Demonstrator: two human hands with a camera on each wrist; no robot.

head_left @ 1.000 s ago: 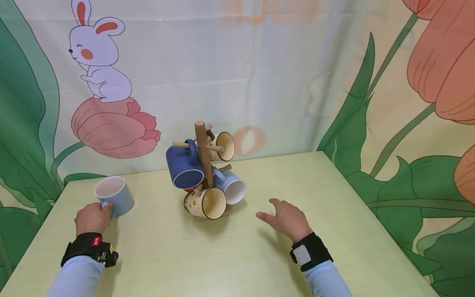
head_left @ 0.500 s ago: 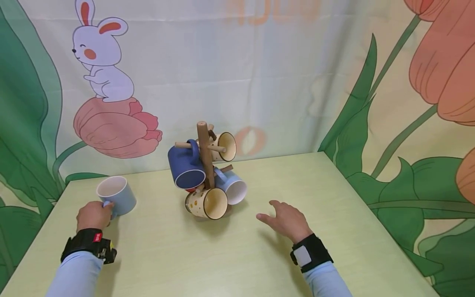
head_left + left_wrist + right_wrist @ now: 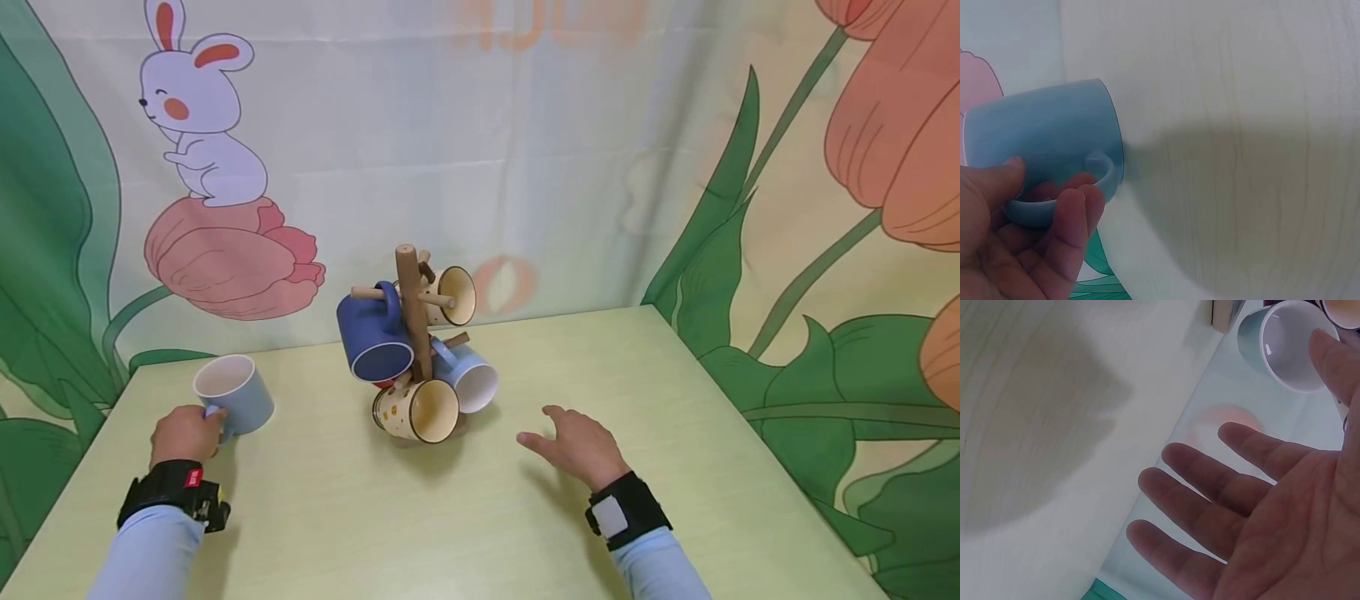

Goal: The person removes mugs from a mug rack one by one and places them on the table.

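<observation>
At the left of the table, my left hand (image 3: 183,435) grips the handle of a light blue mug (image 3: 242,396), which is upright with its mouth facing up. Fingers curl through the handle and the thumb lies on top of it, as the left wrist view of the mug (image 3: 1047,131) shows. My right hand (image 3: 577,446) hovers over the table at the right, fingers spread, holding nothing. Nearest to it, on a wooden mug tree (image 3: 411,312), hangs a second light blue mug (image 3: 468,379) with a white inside.
Also on the mug tree hang a dark blue mug (image 3: 373,337), a cream mug with dark rim (image 3: 453,296) at the upper right and a spotted cream mug (image 3: 412,412) low in front. A printed curtain (image 3: 562,167) stands behind the pale table (image 3: 465,517).
The view shifts very slightly. My left hand stays on the light blue mug's handle, its wrist moving a little up and left. The right hand stays still.
</observation>
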